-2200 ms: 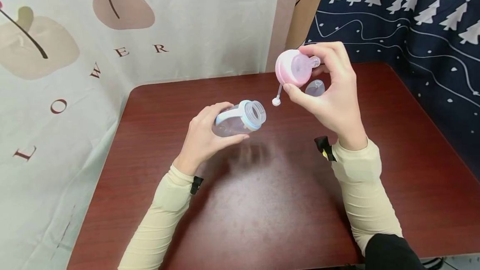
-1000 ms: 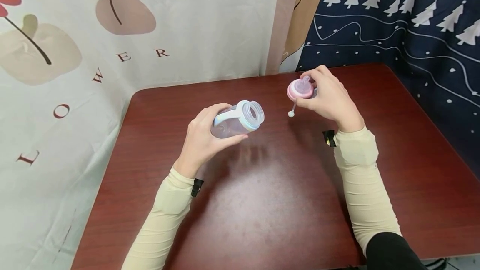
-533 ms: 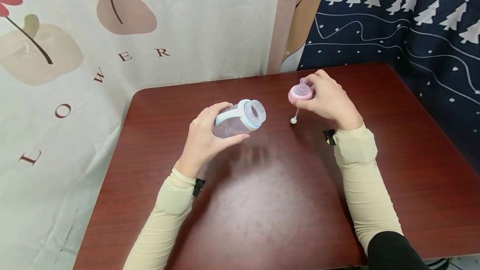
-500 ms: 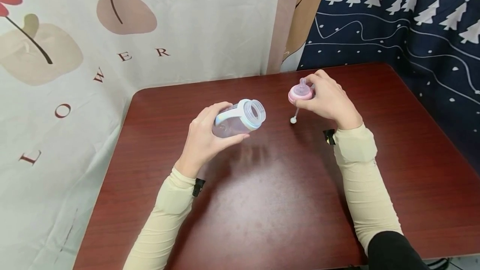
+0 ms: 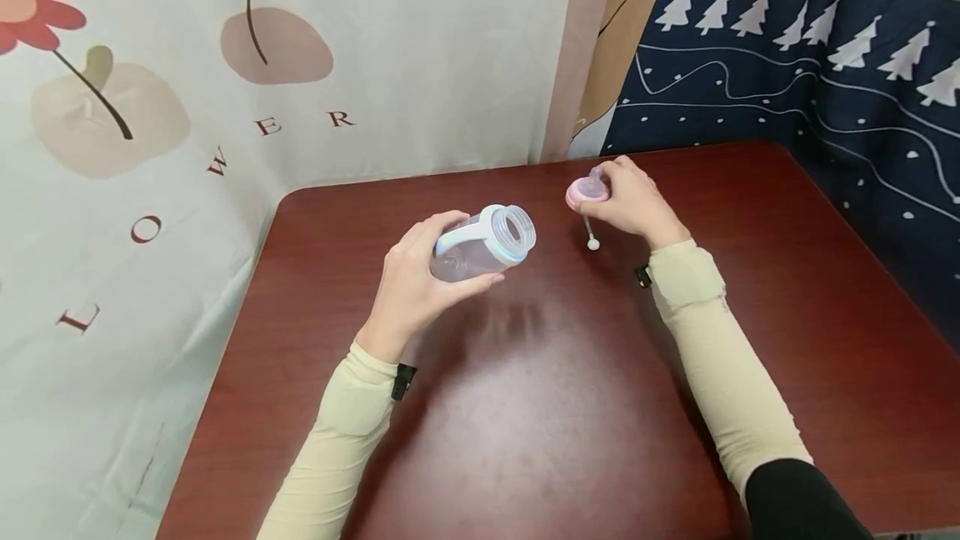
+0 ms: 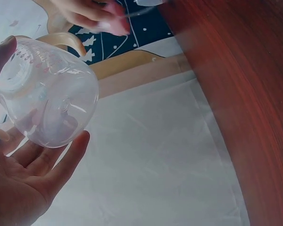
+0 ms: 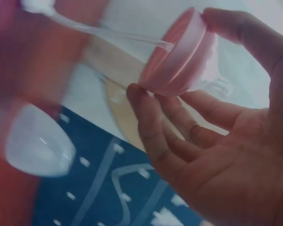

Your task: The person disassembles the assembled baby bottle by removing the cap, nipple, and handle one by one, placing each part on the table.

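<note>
My left hand (image 5: 420, 282) grips a clear baby bottle (image 5: 468, 261) round its body, tilted with its open threaded mouth toward the right. The bottle has a pale blue and white handle ring; its rounded base (image 6: 68, 113) faces the left wrist camera. Farther back, my right hand (image 5: 633, 198) pinches a pink bottle collar (image 5: 576, 193) with a clear nipple on top. From its underside a thin straw (image 7: 108, 34) hangs, ending in a white ball (image 5: 593, 244). Bottle and collar are apart. A translucent domed cap (image 7: 40, 141) appears in the right wrist view; my right hand hides it in the head view.
The dark red-brown table (image 5: 480, 440) lies beneath both hands. Behind it hangs a pale printed curtain (image 5: 442, 65), and at the back right a navy cloth (image 5: 750, 82) with white trees.
My right hand has come down from its raised place with the pink collar and lately shifted slightly left. My left hand keeps the bottle nearly still. The head view has tilted a little.
</note>
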A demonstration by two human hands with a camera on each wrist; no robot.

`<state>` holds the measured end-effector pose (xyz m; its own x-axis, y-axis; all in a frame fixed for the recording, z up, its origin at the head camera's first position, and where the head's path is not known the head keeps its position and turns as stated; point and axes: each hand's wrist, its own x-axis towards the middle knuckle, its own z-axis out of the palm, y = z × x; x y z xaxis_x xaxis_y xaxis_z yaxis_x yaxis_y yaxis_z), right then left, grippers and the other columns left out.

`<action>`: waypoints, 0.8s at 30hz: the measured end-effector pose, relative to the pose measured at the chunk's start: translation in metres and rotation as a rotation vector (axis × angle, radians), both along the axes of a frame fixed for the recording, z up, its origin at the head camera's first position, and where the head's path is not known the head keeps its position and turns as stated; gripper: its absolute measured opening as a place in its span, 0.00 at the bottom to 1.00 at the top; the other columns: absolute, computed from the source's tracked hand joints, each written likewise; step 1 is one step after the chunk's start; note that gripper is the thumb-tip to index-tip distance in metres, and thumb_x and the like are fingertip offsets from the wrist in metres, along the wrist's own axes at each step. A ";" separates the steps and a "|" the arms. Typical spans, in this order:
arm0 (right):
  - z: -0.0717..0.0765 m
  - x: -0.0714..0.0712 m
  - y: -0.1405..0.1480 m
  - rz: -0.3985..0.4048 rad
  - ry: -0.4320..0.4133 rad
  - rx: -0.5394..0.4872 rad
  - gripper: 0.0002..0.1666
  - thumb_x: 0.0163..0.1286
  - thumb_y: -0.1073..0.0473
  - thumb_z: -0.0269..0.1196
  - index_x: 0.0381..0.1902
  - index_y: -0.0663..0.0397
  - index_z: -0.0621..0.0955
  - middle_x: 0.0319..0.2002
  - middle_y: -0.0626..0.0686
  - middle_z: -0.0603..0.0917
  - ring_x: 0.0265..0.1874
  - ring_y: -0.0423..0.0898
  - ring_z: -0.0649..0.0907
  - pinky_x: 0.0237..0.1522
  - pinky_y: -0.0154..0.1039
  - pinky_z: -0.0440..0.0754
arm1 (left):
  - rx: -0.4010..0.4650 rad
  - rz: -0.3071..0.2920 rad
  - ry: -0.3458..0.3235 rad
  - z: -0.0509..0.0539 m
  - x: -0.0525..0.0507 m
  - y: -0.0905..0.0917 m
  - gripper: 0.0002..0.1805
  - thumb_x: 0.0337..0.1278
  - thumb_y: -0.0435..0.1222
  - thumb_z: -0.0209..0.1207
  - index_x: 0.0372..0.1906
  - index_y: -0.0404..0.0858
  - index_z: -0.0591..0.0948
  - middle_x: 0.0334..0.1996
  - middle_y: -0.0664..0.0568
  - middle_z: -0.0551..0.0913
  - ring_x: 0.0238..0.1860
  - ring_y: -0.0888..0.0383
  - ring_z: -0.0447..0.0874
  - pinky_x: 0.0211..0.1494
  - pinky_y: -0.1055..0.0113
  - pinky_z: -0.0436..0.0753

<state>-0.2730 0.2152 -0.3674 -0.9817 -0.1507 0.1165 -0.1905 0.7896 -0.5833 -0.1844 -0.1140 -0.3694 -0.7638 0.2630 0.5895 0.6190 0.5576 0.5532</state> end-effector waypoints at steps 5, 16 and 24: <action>-0.018 -0.034 -0.013 0.019 -0.102 0.039 0.43 0.68 0.48 0.70 0.70 0.73 0.73 0.63 0.70 0.73 0.61 0.65 0.73 0.66 0.62 0.73 | 0.000 0.001 0.007 0.002 0.001 -0.001 0.42 0.37 0.50 0.85 0.62 0.44 0.82 0.53 0.53 0.86 0.51 0.57 0.83 0.51 0.55 0.83; -0.046 -0.068 -0.025 -0.064 -0.218 0.024 0.45 0.72 0.48 0.69 0.76 0.69 0.67 0.68 0.69 0.69 0.62 0.66 0.72 0.70 0.62 0.71 | -0.005 -0.003 0.012 0.006 0.005 -0.001 0.42 0.37 0.50 0.85 0.62 0.44 0.82 0.53 0.53 0.86 0.51 0.57 0.83 0.50 0.55 0.83; -0.059 -0.072 -0.027 -0.074 -0.179 0.049 0.40 0.70 0.51 0.70 0.71 0.67 0.71 0.66 0.68 0.71 0.61 0.66 0.73 0.69 0.62 0.70 | 0.002 0.000 0.022 0.007 0.005 -0.001 0.43 0.35 0.48 0.87 0.62 0.43 0.82 0.53 0.53 0.86 0.51 0.57 0.83 0.50 0.55 0.83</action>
